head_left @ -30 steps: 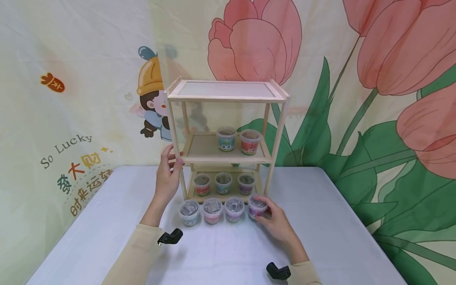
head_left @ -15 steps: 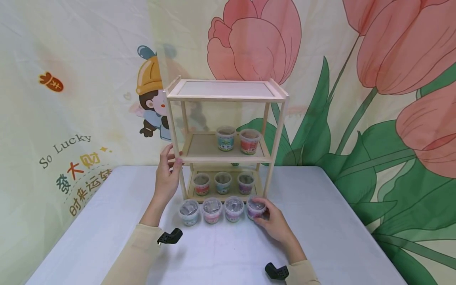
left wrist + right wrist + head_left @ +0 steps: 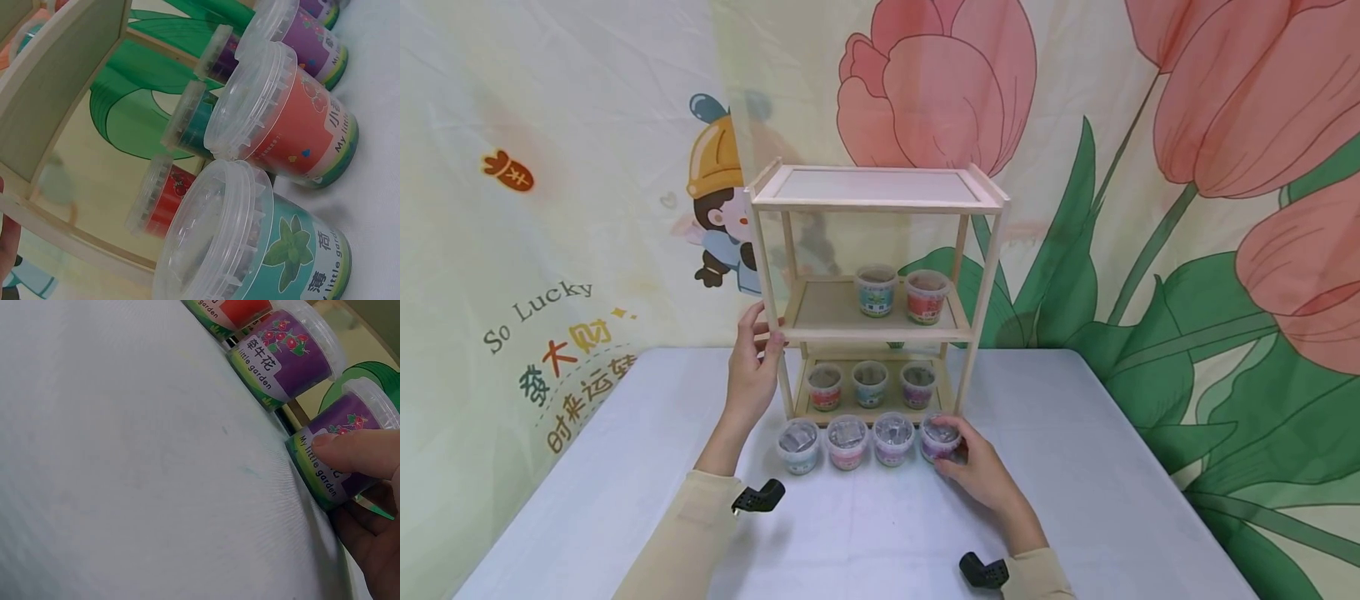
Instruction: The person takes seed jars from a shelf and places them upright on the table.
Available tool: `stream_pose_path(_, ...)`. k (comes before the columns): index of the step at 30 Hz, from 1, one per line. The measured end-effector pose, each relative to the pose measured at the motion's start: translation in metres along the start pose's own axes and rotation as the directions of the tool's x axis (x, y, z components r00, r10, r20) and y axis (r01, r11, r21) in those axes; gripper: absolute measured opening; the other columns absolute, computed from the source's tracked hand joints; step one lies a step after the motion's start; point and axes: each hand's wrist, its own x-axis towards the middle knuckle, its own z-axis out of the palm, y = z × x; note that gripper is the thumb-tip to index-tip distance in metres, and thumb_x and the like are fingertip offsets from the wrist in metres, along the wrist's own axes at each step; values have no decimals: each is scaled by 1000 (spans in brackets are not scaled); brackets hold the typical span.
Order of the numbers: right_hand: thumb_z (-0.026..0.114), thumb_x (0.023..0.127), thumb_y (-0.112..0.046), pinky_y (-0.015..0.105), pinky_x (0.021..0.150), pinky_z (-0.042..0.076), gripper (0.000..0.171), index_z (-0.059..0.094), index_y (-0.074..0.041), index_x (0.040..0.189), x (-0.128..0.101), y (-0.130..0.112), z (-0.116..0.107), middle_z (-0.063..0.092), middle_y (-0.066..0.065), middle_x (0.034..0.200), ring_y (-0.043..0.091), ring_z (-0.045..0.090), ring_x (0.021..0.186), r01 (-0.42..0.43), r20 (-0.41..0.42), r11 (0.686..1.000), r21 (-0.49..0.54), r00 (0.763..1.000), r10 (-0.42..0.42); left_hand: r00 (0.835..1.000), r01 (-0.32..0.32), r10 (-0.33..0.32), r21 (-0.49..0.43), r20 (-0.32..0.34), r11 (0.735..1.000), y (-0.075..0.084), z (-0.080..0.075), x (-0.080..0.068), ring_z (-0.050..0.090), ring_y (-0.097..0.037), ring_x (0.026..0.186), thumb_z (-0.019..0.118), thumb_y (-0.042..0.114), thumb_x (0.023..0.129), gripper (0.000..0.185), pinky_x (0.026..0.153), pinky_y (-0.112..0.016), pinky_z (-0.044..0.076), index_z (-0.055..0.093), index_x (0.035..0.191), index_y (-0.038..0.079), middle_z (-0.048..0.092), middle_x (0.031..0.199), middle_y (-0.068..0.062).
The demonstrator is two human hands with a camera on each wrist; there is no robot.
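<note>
My left hand (image 3: 752,358) grips the left front post of a three-tier wooden shelf (image 3: 880,207) at the middle tier. With thumb and fingers, my right hand (image 3: 985,471) holds a purple lidded cup (image 3: 328,459) at the right end of a front row. It stands on the white cloth, printed "My little garden". Beside it in that row come another purple cup (image 3: 893,442), a red cup (image 3: 847,444) and a teal cup (image 3: 798,448). The left wrist view shows the teal cup's mint-leaf print closest.
On the middle tier stand a teal cup (image 3: 876,292) and a red cup (image 3: 927,298). The bottom tier holds a red cup (image 3: 826,389), a teal cup (image 3: 870,387) and a purple cup (image 3: 918,387). A tulip-printed backdrop (image 3: 1150,292) hangs behind the table.
My right hand has brought the purple cup slightly left and down, in line with the front row. My left hand stays on the shelf post.
</note>
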Motion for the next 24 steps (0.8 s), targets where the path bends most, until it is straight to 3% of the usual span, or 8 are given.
stream_pose_path(7,82,90,3,56,118,40,66,58,-26,144,1,-2,-5,54,12,156,38,48,147,5,48,1000,-14,999,-4,1000,3,-3,10,-5,1000,-1,0,0,67,-38,110,54,24,113,56,88,-29,49,31,164,30,61,135,-14)
stream_pose_path(15,84,90,-6,63,110,46,62,58,-13,146,2,-12,-23,54,21,150,47,51,140,120,151,990,-79,983,-107,1000,17,-17,12,-2,1000,-3,0,-1,68,-36,110,54,24,112,56,90,-40,51,32,163,32,62,135,-12)
stream_pose_path(19,84,92,-13,68,108,45,60,59,-13,147,1,-24,-31,53,22,150,47,49,140,126,150,979,-157,983,-103,1000,11,-11,3,-2,1000,-2,0,-1,68,-37,110,55,22,112,57,91,-46,51,32,163,30,62,135,-14)
stream_pose_path(24,79,96,-10,66,108,45,53,61,-9,145,3,-48,-39,59,18,146,43,54,136,175,130,956,-235,981,-147,1000,25,-25,-8,-7,1000,1,1,0,67,-42,111,55,18,112,58,92,-50,49,30,165,24,60,135,-18)
